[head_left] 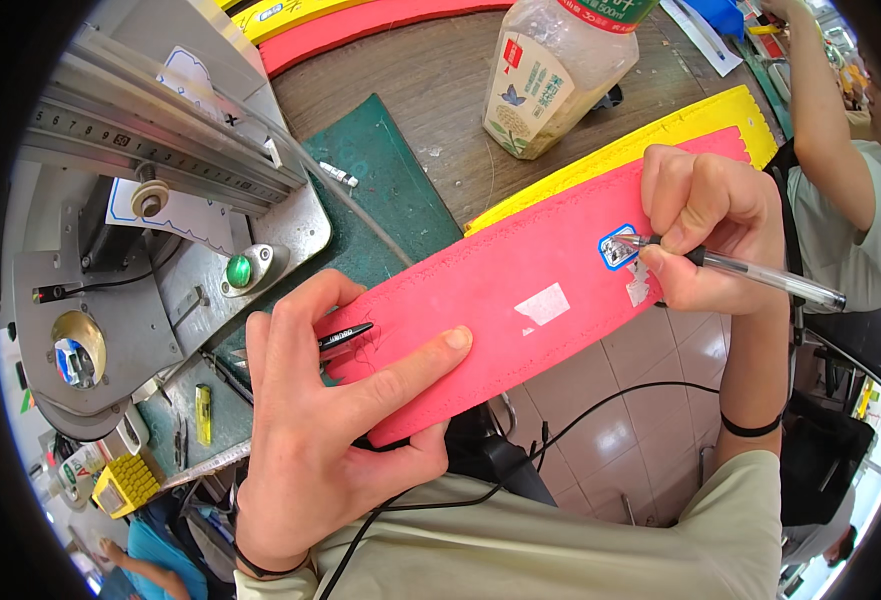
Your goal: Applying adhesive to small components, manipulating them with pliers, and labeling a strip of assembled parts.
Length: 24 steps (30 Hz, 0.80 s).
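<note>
A long pink board [490,290] with rough, nibbled edges lies slantwise in front of me. My left hand [330,410] grips its left end, thumb flat on top and fingers round the edge. A slim black-ended tool [345,336] is tucked between those fingers; its kind is unclear. With my right hand [710,225] I pinch a clear-barrelled pen [770,278], its tip touching a small blue-edged label [619,250] near the board's right end. Dark marks show on the label. White paper remnants [543,307] stick to the board's middle and beside the label.
Behind the board are a yellow strip [700,117] and a plastic jar [560,75] on a wooden table. A metal machine with a ruler scale [150,150] and green button [239,271] stands left, beside a green cutting mat [390,170]. Another person [860,180] sits right.
</note>
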Each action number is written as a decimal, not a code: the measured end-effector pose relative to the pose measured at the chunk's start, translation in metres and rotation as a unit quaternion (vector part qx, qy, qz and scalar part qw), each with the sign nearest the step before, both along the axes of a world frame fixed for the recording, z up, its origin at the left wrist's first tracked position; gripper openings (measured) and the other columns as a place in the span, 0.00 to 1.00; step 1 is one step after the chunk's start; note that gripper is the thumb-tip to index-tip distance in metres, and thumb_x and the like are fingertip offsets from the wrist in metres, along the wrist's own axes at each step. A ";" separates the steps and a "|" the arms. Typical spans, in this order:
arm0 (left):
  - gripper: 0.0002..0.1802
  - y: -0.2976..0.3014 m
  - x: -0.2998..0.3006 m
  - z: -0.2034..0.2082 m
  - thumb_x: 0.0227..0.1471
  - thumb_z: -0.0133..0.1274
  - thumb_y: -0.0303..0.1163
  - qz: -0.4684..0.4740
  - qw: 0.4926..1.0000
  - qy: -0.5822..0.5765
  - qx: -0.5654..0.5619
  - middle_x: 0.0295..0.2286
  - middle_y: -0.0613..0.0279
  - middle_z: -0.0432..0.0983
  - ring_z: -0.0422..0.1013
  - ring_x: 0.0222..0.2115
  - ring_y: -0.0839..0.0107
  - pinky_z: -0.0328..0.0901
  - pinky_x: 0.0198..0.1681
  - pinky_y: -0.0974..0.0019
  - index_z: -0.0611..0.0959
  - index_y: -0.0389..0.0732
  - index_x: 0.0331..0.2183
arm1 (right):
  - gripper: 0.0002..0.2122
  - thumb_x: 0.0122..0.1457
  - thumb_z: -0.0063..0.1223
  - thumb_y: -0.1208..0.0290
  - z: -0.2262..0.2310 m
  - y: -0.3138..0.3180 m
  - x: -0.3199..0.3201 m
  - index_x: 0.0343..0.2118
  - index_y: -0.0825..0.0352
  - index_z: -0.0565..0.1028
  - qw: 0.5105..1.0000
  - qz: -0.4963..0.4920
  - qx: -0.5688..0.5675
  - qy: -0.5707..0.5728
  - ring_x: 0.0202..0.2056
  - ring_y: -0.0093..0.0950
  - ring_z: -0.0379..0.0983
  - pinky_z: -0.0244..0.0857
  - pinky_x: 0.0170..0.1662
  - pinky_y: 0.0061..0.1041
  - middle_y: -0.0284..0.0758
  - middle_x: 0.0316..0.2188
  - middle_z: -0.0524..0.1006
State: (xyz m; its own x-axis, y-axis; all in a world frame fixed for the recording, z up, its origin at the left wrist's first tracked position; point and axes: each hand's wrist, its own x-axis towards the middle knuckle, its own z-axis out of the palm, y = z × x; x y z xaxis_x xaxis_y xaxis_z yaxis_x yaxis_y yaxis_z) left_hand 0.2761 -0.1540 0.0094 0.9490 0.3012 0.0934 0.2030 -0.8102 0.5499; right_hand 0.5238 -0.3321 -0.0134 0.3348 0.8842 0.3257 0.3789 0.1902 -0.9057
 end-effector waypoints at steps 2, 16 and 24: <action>0.36 0.000 0.000 0.000 0.19 0.65 0.27 0.000 1.000 0.001 -0.001 0.44 0.53 0.67 0.65 0.41 0.54 0.63 0.45 0.58 0.88 0.58 0.42 | 0.12 0.36 0.57 0.91 0.000 0.000 0.000 0.17 0.67 0.66 1.000 -0.003 0.000 0.010 0.22 0.19 0.62 0.53 0.25 0.18 0.30 0.18 0.68; 0.36 0.001 0.000 0.000 0.19 0.65 0.28 0.002 1.000 0.003 0.003 0.44 0.52 0.67 0.65 0.41 0.54 0.63 0.45 0.58 0.88 0.57 0.41 | 0.12 0.36 0.58 0.90 0.000 -0.001 0.004 0.17 0.67 0.67 1.000 0.016 0.001 -0.021 0.22 0.20 0.62 0.53 0.24 0.19 0.31 0.18 0.68; 0.35 0.000 0.000 0.000 0.19 0.65 0.28 0.003 1.000 0.008 0.004 0.44 0.52 0.67 0.65 0.40 0.54 0.64 0.44 0.58 0.88 0.58 0.41 | 0.12 0.35 0.58 0.90 0.000 -0.001 0.003 0.18 0.67 0.67 1.000 0.008 0.002 -0.022 0.21 0.19 0.62 0.53 0.24 0.19 0.30 0.18 0.68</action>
